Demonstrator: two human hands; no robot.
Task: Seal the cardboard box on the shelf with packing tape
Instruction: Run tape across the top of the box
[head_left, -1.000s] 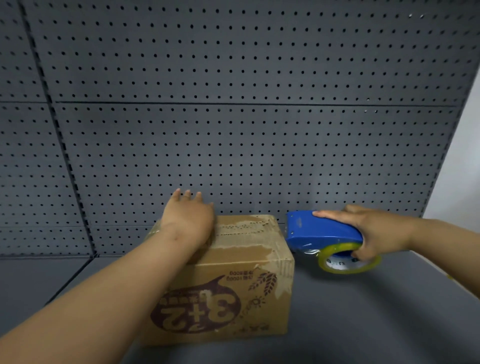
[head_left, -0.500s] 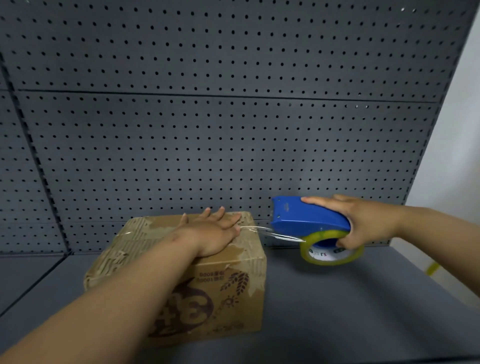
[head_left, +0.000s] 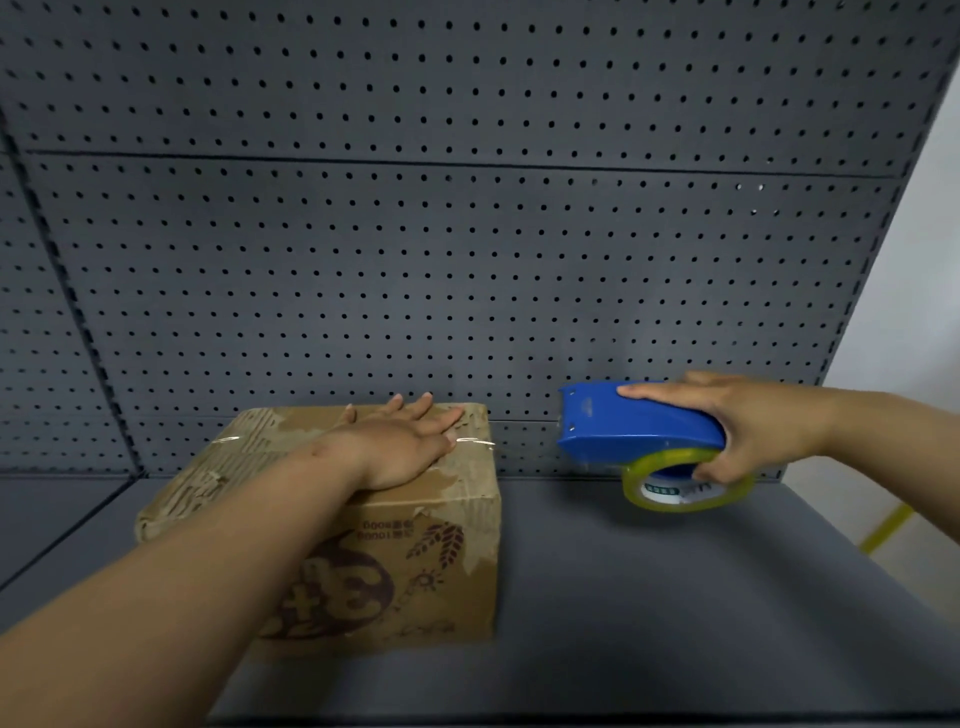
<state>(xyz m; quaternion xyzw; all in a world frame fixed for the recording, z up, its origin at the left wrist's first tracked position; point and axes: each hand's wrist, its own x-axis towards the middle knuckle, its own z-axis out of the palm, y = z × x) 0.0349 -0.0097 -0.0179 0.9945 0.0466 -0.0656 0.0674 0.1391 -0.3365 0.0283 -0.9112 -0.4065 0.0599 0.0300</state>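
The tape strand that joined the dispenser (head_left: 641, 428) to the box (head_left: 395, 540) half a second ago is gone, so that strip looks cut. The left hand (head_left: 400, 447) presses flat, fingers spread, on the box on the shelf (head_left: 649, 597); the right hand (head_left: 753, 426) grips the dispenser well right.

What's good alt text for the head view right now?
A left hand lies flat on a worn cardboard box on a grey shelf, while the right hand holds a blue tape dispenser in the air to the box's right. A grey pegboard fills the background.
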